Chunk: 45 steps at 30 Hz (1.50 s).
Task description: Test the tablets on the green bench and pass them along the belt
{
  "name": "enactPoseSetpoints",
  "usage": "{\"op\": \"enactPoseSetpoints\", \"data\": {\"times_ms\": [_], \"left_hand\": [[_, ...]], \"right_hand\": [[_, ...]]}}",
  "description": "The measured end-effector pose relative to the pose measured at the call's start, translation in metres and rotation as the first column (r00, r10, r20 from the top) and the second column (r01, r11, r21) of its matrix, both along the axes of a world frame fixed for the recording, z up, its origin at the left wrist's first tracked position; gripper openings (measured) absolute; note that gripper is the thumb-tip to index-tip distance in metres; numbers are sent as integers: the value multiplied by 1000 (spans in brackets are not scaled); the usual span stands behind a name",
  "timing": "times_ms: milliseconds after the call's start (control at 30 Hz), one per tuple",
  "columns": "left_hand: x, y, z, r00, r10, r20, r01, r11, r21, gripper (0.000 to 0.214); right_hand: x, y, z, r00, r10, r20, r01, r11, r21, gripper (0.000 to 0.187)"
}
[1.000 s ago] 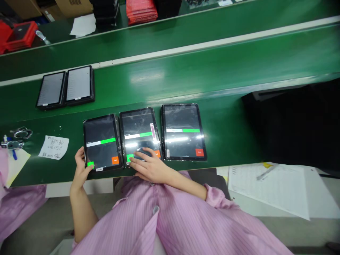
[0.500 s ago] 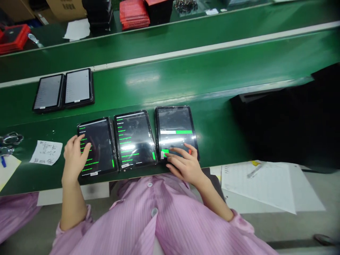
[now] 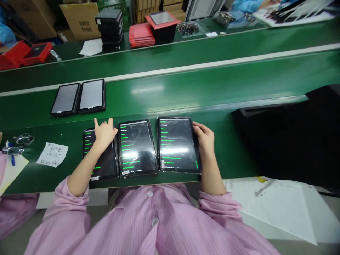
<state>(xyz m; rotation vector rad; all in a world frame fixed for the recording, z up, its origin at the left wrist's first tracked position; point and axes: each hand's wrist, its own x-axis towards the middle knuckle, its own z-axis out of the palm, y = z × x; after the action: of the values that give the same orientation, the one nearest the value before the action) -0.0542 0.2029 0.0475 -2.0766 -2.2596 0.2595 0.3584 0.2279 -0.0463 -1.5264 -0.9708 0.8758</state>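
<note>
Three tablets lie side by side near the bench's front edge, their dark screens lined with green text. My right hand (image 3: 205, 139) grips the right edge of the right tablet (image 3: 177, 145), thumb and fingers closed on its upper side. Over the upper part of the left tablet (image 3: 106, 166) is my left hand (image 3: 105, 132), with fingers apart near its top edge and its wrist crossing the screen. The middle tablet (image 3: 137, 145) lies between them, touched by neither hand.
Two tablets with pale screens (image 3: 91, 94) lie farther back at left. A handwritten note (image 3: 52, 154) and clear-handled items (image 3: 23, 139) are at left. Black cloth (image 3: 289, 134) covers the right side. Red pouches (image 3: 141, 35) and a black stack (image 3: 110, 30) stand beyond the rail.
My right hand has gone from the right tablet's lower screen to its right edge. That screen now shows the green list. My left hand has moved up the left tablet. The view has tilted up.
</note>
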Motion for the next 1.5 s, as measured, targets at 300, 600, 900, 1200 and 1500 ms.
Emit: {"op": "enactPoseSetpoints", "data": {"times_ms": [300, 600, 900, 1200, 1500], "left_hand": [[3, 5, 15, 999, 18, 37, -12, 987, -158, 47], [89, 15, 8, 843, -504, 191, 519, 854, -37, 47], [110, 37, 0, 784, -571, 242, 605, 791, -92, 43], [115, 34, -6, 783, -529, 327, 572, 819, -46, 52], [27, -37, 29, 900, -288, 328, 262, 957, 121, 59]], "right_hand": [[0, -8, 5, 1000, 23, 16, -24, 999, 22, 39], [6, 0, -4, 997, 76, -17, -76, 997, 17, 38], [8, -6, 1, 994, 109, -2, -109, 994, -4, 41], [7, -2, -7, 995, 88, 47, -87, 996, -8, 50], [43, -49, 1, 951, 308, 37, -287, 918, -275, 56]]}}
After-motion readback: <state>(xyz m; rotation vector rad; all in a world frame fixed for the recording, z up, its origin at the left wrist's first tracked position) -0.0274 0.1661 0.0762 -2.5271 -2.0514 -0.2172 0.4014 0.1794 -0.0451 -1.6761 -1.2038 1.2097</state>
